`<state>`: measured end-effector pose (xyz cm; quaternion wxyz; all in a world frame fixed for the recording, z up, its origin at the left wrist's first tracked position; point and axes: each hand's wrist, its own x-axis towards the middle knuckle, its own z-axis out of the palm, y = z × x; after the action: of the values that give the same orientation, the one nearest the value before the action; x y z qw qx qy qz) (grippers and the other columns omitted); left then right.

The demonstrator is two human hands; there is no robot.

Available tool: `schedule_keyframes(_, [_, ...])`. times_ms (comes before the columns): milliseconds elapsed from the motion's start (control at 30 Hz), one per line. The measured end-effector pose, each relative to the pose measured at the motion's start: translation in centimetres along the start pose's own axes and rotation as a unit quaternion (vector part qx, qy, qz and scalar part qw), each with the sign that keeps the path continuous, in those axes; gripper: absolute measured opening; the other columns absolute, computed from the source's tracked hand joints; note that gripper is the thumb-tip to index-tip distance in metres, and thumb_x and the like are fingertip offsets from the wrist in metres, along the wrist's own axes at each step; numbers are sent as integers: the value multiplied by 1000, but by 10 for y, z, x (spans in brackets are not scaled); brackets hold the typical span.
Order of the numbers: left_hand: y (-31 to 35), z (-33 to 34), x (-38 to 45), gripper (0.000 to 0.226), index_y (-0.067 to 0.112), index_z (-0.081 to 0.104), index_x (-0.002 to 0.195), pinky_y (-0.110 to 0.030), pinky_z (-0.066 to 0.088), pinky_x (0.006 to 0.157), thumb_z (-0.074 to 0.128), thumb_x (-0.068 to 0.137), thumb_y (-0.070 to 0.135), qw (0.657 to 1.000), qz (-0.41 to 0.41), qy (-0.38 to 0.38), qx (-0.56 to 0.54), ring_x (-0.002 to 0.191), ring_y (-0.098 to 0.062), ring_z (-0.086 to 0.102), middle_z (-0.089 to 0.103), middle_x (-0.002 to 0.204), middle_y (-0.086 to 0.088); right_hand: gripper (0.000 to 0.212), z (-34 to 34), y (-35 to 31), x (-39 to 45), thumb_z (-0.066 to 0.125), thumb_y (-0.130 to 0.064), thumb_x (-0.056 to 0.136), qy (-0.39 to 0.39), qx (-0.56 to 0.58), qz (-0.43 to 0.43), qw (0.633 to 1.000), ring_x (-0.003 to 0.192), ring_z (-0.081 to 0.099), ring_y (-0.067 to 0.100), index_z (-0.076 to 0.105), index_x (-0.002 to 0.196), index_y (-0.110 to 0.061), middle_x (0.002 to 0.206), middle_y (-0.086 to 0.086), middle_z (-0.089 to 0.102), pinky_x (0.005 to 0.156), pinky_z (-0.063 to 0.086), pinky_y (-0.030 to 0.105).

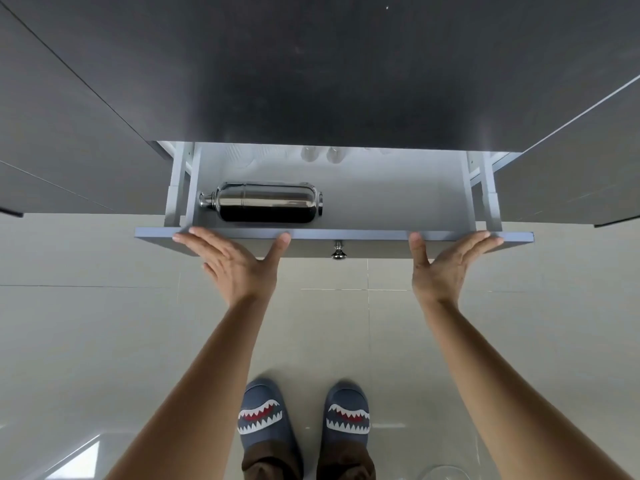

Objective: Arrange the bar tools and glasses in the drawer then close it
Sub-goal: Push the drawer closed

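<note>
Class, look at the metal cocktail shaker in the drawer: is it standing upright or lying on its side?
Lying on its side. The cocktail shaker stretches lengthwise across the drawer floor, cap pointing left, base right.

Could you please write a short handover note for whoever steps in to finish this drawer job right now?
Left hand: open, flat against the drawer front, holding nothing.
Right hand: open, likewise on the drawer front, empty.
Things: the steel cocktail shaker lies on its side at the drawer's front left. Clear glasses are at the back, half hidden under the countertop.
Done: the items seem to be stowed.
Left: push the partly open drawer shut, keeping clear of the knob. A glass rim at the bottom edge of the view may need checking.
</note>
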<state>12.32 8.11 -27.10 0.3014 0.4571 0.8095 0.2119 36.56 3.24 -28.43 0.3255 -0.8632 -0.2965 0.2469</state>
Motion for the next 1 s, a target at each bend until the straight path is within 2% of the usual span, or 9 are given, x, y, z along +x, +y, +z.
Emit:
schedule_keyframes(133, [16, 7, 18, 139, -7, -14, 148, -45, 16, 119, 64, 66, 73, 1000, -3, 3, 12, 150, -30, -8, -24, 157, -23, 111, 8, -16, 21, 59, -51, 87, -2, -3, -3, 1000, 150, -10, 29, -18, 147, 3, 155, 21, -31, 121, 11, 26])
schedule_keyframes(233, [26, 10, 30, 139, -6, -14, 148, -47, 17, 119, 62, 66, 76, 1000, -5, 7, 23, 150, -29, -9, -23, 158, -21, 111, 14, -26, 33, 58, -52, 87, -1, -1, -1, 1000, 150, -6, 28, -18, 148, 1, 155, 19, -32, 122, 18, 31])
schedule_keyframes(400, [39, 16, 47, 139, -5, -13, 148, -49, 17, 119, 59, 65, 79, 999, -4, 10, 37, 150, -30, -11, -22, 158, -20, 113, 22, -39, 48, 57, -57, 85, 11, 2, 21, 1000, 150, 9, 32, -17, 149, 1, 157, 20, -26, 122, 16, 42])
schedule_keyframes(467, [44, 17, 53, 139, -5, -13, 149, -49, 17, 119, 59, 64, 80, 999, -5, 13, 42, 150, -30, -11, -22, 158, -21, 114, 25, -45, 54, 58, -57, 84, 16, 6, 31, 999, 150, 9, 32, -16, 149, 1, 158, 20, -22, 122, 14, 43])
schedule_keyframes(600, [55, 21, 68, 141, -5, -12, 149, -47, 18, 119, 59, 63, 81, 998, -15, 16, 51, 150, -30, -7, -20, 159, -20, 117, 30, -53, 68, 60, -58, 82, 18, 23, 52, 998, 151, -4, 25, -18, 148, -1, 161, 14, -18, 123, 11, 43])
schedule_keyframes(867, [78, 27, 95, 138, -1, -15, 149, -44, 20, 120, 65, 65, 73, 999, -24, -6, 28, 151, -23, 8, -24, 159, -14, 112, 41, -76, 101, 55, -59, 85, 6, -6, 106, 994, 151, 0, 20, -19, 149, -6, 162, 6, -15, 120, 9, 46])
schedule_keyframes(1000, [80, 22, 106, 133, 6, -19, 149, -45, 39, 110, 64, 69, 71, 998, -23, -53, 13, 146, -21, 28, -31, 157, -7, 108, 42, -84, 110, 54, -58, 87, -9, -39, 120, 992, 151, 0, 20, -19, 150, -8, 163, 4, -13, 119, 14, 48])
